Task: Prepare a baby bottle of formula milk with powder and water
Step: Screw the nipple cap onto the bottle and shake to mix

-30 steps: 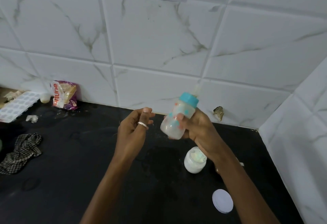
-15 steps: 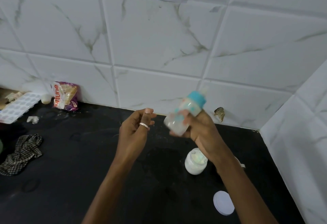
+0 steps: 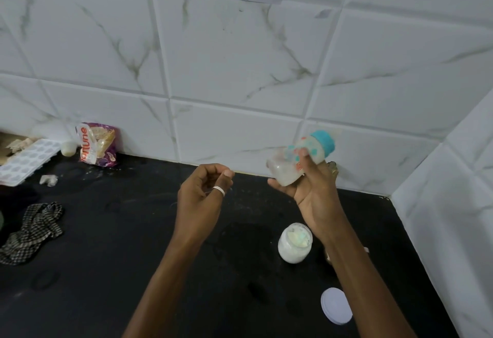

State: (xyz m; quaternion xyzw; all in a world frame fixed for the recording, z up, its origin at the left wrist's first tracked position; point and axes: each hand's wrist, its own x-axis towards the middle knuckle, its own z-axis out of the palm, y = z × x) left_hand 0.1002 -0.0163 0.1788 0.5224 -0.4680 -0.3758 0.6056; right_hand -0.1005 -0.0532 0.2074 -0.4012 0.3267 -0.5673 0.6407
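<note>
Baby bottle (image 3: 298, 160), teal collar on, is gripped tilted in the right hand (image 3: 314, 196) above the counter (image 3: 133, 257), prob. so powder & water can be shaken together. Left hand (image 3: 205, 193) is loosely curled w/ nothing held. Powder jar (image 3: 293, 244) is seen uncapped below, lid (image 3: 336, 306) laid apart.

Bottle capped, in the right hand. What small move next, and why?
Probably shake the baby bottle in the right hand to mix: its teal cap is on, it is tilted, and the contents look cloudy. The left hand holds nothing.
</note>
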